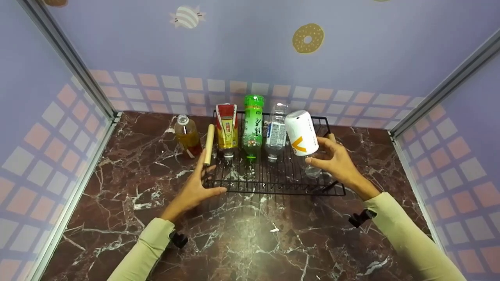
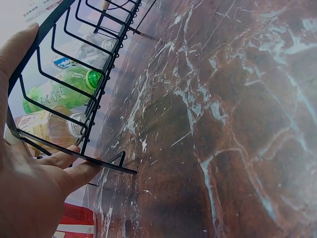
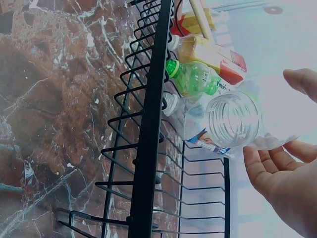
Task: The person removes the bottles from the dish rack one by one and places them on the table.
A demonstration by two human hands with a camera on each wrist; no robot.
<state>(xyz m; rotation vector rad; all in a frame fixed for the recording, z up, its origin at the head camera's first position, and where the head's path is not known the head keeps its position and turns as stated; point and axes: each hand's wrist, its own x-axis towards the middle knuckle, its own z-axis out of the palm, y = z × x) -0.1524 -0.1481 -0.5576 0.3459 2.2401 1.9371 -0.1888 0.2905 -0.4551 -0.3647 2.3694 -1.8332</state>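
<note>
My right hand (image 1: 339, 164) grips a bottle with a white label and an orange V (image 1: 301, 132), tilted neck down over the right part of a black wire rack (image 1: 269, 192). Its open threaded mouth (image 3: 233, 119) shows clear in the right wrist view. At the rack's left end my left hand (image 1: 195, 190) holds the frame, thumb along the front rail and fingers round the side by a pale wooden handle (image 1: 209, 144). Leaning neck down in the rack are a red-and-yellow labelled bottle (image 1: 227, 128), a green bottle (image 1: 253, 125) and a clear bottle (image 1: 276, 134).
An uncapped bottle with a yellowish-red lower part (image 1: 187, 134) stands left of the rack, close to the left hand. The rack sits on a dark red marbled tabletop (image 1: 250, 234). Purple patterned walls (image 1: 242, 47) enclose the back and both sides.
</note>
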